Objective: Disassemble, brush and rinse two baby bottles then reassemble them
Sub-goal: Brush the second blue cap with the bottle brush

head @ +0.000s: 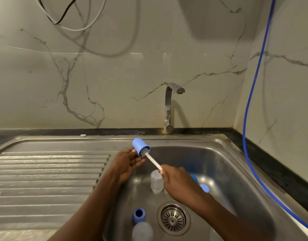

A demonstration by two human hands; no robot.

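Head view shows the left hand (127,162) holding a blue cap (139,145) in its fingertips, up above the back-left edge of the sink (219,153). The right hand (177,180) is wrapped around the thin white handle of the brush (153,160). The bristly end of the brush sits inside the open mouth of the cap.

This looks like the brushing step, with the cap being scrubbed on the inside. To do it well, the person should twist the brush round and round and push it to the very bottom so no milk hides in the corners. The cap is small, smooth plastic and may be slippery, so the fingers need a firm pinch. Working low over the sink is wise, because a dropped cap then lands in the bowl.

No water runs from the tap (168,105), so rinsing comes later.

Down in the shiny metal sink lies a clear bottle (156,182), round and see-through. Just past the right hand are blue pieces (204,188), partly hidden. Near the drain (173,219) stands a blue ring (139,214) with a dark hole in the middle, and touching it is a second clear bottle (142,231) with a cloudy look. A blue hose (250,105) hangs down the marble wall on the right.
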